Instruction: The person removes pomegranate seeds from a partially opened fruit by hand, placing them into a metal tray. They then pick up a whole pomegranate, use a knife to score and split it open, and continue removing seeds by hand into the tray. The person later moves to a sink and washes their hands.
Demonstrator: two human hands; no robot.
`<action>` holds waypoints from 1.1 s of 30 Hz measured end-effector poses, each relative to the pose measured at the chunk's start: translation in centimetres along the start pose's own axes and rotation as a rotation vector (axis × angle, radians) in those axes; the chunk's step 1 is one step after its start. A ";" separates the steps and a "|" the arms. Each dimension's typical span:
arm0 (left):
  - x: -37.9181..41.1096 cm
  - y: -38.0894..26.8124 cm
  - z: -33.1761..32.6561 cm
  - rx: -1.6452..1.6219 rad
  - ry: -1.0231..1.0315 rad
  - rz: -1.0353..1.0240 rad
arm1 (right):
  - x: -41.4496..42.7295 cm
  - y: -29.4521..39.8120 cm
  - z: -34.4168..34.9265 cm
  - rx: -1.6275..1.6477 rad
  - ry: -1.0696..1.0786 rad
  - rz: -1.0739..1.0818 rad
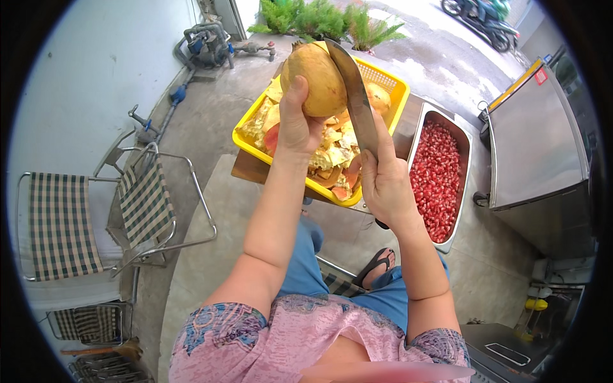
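My left hand point(298, 117) holds a yellow-skinned pomegranate point(313, 79) up over a yellow plastic basket point(400, 98). In my right hand point(385, 177) is a knife with a broad curved blade point(354, 91), its edge region lying against the right side of the fruit. Below both hands the basket holds torn pomegranate peel and pith point(330, 155); another yellowish fruit point(378, 98) lies at its right end. To the right of my right hand, a steel pan point(468, 158) contains loose red pomegranate seeds point(435, 186).
Folding chairs with checked fabric point(146, 201) stand at left, near a pump with pipes point(206, 45). A metal cart point(536, 143) is at right. Potted green plants point(321, 19) and a motorbike with a rider point(483, 21) are beyond. A sandalled foot point(378, 268) is below.
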State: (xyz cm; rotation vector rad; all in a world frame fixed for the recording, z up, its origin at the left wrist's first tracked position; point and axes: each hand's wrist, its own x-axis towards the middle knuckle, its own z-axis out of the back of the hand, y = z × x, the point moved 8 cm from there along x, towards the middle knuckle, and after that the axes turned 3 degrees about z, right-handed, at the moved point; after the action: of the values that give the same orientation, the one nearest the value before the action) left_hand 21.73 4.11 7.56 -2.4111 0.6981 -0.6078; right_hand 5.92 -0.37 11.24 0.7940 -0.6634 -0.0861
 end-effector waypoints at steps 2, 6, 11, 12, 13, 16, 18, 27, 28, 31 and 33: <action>0.0 0.4 -0.3 -0.049 -0.041 0.051 | -0.1 -0.4 -0.4 -0.039 -0.019 0.038; -0.4 0.6 -1.2 -0.062 -0.104 0.077 | -0.1 -0.9 -1.1 -0.073 -0.108 0.114; -0.5 1.3 -0.9 -0.195 -0.226 0.147 | -0.8 -2.5 -2.3 -0.152 -0.039 0.043; -0.5 1.3 -0.9 -0.199 -0.212 0.151 | -0.7 -2.4 -2.2 -0.152 -0.054 0.055; -0.6 1.3 -1.0 -0.203 -0.197 0.155 | -0.6 -2.3 -2.1 -0.151 -0.068 0.067; -0.8 0.8 -2.1 -0.303 -0.067 0.145 | -0.2 -2.8 -1.2 0.075 -0.122 -0.041; -1.0 0.0 -3.0 -0.256 0.054 0.098 | 0.5 -2.4 -0.1 0.216 -0.142 -0.126; 0.1 0.1 0.0 -0.106 0.071 0.048 | -0.6 -1.6 -1.5 0.477 -0.035 -0.229; 0.1 -0.2 0.5 -0.036 0.046 0.037 | -0.9 -1.9 -1.0 0.497 -0.058 -0.249; 0.0 -0.9 0.4 -0.174 0.130 0.078 | -0.4 -2.3 0.9 0.544 -0.122 -0.236; -0.1 -1.4 0.3 -0.037 0.097 0.047 | 0.9 -1.3 1.9 0.417 -0.118 -0.161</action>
State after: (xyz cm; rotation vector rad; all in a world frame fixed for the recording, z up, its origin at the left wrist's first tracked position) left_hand 22.27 5.27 8.19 -2.4051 0.8107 -0.7024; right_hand 5.82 -2.77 11.78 1.2514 -0.7396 -0.1445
